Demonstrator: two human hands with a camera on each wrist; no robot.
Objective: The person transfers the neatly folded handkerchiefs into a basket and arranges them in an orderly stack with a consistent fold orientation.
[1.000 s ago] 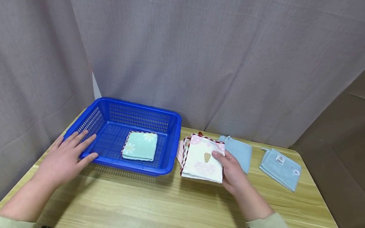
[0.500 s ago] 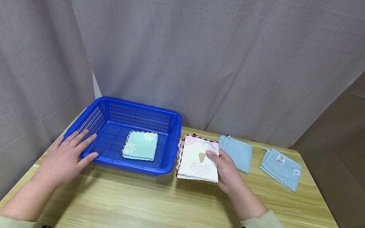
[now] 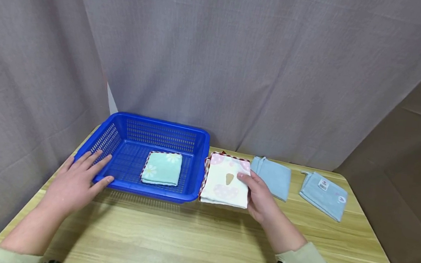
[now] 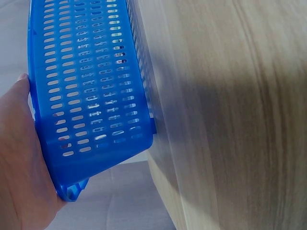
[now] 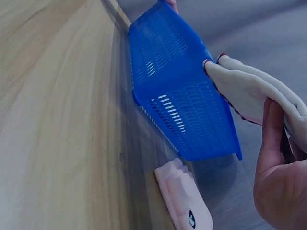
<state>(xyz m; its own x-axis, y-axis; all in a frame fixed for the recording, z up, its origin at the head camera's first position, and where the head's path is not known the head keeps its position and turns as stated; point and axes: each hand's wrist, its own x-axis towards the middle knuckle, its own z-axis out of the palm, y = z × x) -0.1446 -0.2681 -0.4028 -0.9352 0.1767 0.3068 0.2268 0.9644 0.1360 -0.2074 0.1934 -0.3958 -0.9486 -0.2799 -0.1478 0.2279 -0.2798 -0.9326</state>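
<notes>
My left hand (image 3: 72, 186) rests on the near left corner of the blue plastic basket (image 3: 147, 190), fingers spread over its rim. In the left wrist view, that hand lies along the rim of the basket (image 4: 91, 86). With thumb on top and fingers below, my right hand (image 3: 263, 198) holds a folded white towel (image 3: 224, 190) with pink patches and a red checked edge. The towel is raised at the basket's right rim, overlapping it in the head view. Inside the basket lies a folded mint-green towel (image 3: 163, 169) with white daisies.
Beneath the held towel, hidden in the head view, a folded pink towel (image 5: 184, 196) lies on the wooden table (image 3: 170, 237) beside the basket. Two folded light blue towels, a nearer one (image 3: 276, 178) and a farther tagged one (image 3: 322, 195), lie right. A grey curtain (image 3: 239, 66) hangs behind.
My right hand has carried the white towel a little left, up to the basket's right rim. The pink towel's visible edge is now covered in the head view. My left hand stays put.
</notes>
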